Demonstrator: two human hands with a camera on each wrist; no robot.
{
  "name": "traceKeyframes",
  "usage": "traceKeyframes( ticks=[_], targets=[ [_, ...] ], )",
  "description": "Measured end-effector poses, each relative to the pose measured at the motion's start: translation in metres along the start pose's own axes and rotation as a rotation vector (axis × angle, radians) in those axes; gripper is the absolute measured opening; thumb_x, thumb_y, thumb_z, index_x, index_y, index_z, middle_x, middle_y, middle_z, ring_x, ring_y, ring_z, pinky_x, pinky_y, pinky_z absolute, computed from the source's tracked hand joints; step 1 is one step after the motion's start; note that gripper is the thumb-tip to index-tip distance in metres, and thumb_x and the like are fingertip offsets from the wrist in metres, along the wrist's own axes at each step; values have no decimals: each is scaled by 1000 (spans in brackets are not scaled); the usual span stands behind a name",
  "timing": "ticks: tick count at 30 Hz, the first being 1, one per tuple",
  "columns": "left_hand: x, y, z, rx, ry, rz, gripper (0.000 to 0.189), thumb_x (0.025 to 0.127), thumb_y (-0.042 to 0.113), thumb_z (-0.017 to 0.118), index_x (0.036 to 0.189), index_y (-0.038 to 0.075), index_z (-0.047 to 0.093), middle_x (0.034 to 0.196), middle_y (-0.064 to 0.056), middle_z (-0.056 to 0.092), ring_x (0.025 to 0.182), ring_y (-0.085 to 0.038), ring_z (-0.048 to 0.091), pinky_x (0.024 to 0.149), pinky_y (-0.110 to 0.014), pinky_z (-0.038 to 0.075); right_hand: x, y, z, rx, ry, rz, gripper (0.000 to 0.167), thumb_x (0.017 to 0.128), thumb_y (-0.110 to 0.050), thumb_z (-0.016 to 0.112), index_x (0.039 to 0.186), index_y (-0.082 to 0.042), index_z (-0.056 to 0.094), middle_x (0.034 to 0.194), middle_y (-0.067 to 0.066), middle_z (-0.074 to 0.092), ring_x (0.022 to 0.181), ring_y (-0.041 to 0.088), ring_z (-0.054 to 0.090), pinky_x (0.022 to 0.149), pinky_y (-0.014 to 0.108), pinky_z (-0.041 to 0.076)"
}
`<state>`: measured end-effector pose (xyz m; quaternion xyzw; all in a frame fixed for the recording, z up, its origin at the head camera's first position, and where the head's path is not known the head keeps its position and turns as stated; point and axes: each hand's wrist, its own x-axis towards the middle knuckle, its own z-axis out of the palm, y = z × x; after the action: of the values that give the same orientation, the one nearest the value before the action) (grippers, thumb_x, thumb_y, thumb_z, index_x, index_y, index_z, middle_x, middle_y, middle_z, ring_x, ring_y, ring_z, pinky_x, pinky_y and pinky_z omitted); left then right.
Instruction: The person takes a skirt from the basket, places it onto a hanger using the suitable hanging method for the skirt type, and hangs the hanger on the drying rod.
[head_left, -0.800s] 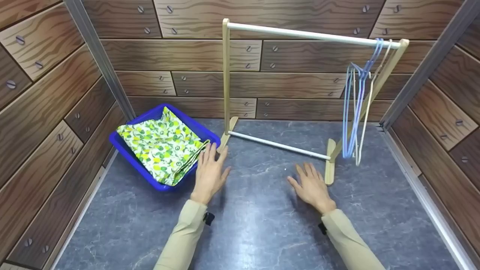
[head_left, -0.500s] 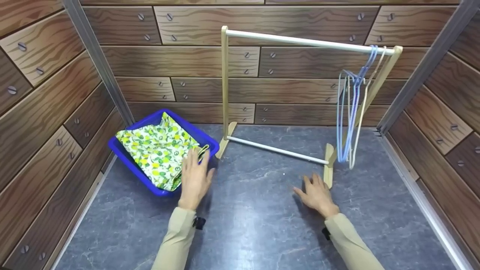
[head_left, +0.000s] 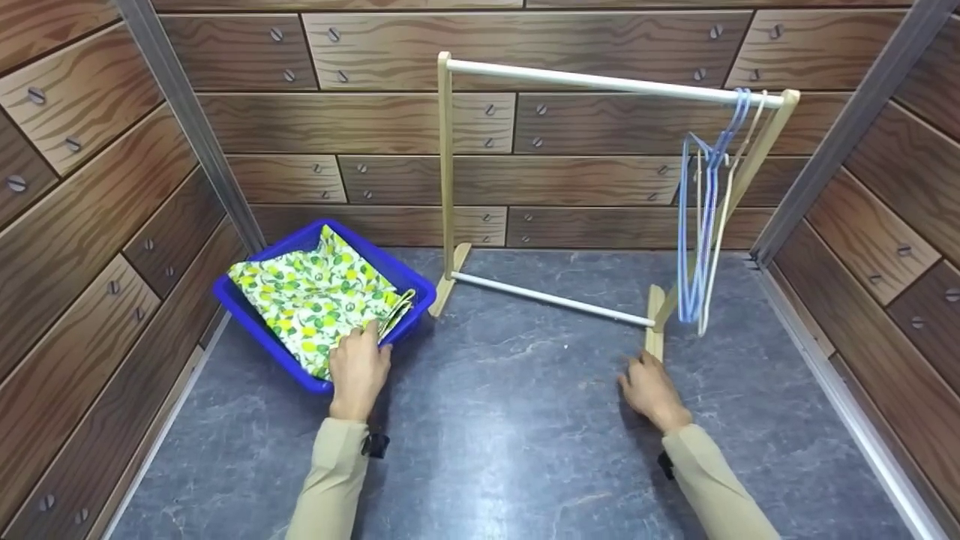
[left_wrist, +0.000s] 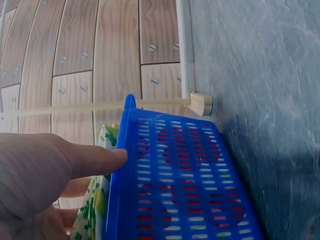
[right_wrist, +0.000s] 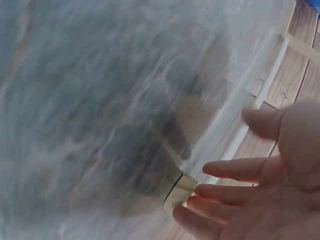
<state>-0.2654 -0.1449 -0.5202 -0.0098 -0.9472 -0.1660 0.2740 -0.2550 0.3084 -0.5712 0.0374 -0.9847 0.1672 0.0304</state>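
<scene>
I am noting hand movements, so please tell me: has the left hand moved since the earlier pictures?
Yes. Judged against the rack's left foot, the left hand has moved leftward and back toward the person.

The basket (head_left: 390,268), cloth (head_left: 311,289) inside it, sits at nine o'clock in the head view; the rack (head_left: 446,165) stands at one o'clock, hangers (head_left: 710,240) on its top bar (head_left: 585,78) toward three o'clock
</scene>
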Motion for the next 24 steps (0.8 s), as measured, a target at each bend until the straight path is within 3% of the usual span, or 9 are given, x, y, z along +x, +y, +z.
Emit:
traceKeyframes(
  ticks=[3, 5, 11, 20, 22, 24],
  targets=[
    [3, -8, -3, -34, -54, 19, 33, 81, 19, 78, 108, 3, 68, 88, -22, 68, 77, -44, 65, 63, -57, 51, 4, 6, -3, -9, 81, -27, 17, 90, -3, 59, 93, 13, 63, 105, 34, 58, 96, 52, 58, 85, 60, 49],
    [4, -13, -5, -76, -114, 14, 33, 84, 21, 77, 111, 3, 69, 91, -22, 69, 81, -42, 66, 67, -57, 52, 7, 11, -4, -6, 114, -26, 12, 89, -1, 60, 88, 11, 62, 100, 32, 58, 90, 51, 59, 78, 60, 50],
    [4, -26, -11, -173, -298, -60, 44, 93, 33, 67, 125, 4, 65, 111, -21, 69, 99, -40, 66, 82, -55, 52, 13, 24, -3, 3, 189, -39, 10, 85, 0, 66, 84, 10, 63, 104, 33, 59, 92, 54, 58, 80, 62, 49],
    [11, -44, -20, -285, -472, -19, 47, 100, 28, 55, 135, -3, 55, 128, -26, 62, 115, -41, 61, 99, -54, 47, 17, 33, -4, 26, 249, -65, 16, 76, 7, 65, 65, 0, 56, 82, 26, 61, 72, 47, 60, 67, 59, 50],
    [14, -48, -22, -294, -495, -31, 45, 101, 23, 52, 136, -4, 53, 128, -26, 61, 112, -40, 62, 99, -54, 47, 17, 33, -4, 42, 244, -52, 17, 76, 7, 66, 65, -1, 55, 78, 23, 59, 70, 45, 60, 66, 58, 49],
    [16, -50, -24, -297, -501, -59, 42, 101, 19, 51, 136, -3, 54, 118, -26, 65, 94, -35, 66, 88, -50, 51, 16, 33, -4, 49, 234, -34, 20, 77, 6, 68, 65, -2, 54, 76, 21, 58, 70, 43, 60, 66, 58, 49]
  ],
)
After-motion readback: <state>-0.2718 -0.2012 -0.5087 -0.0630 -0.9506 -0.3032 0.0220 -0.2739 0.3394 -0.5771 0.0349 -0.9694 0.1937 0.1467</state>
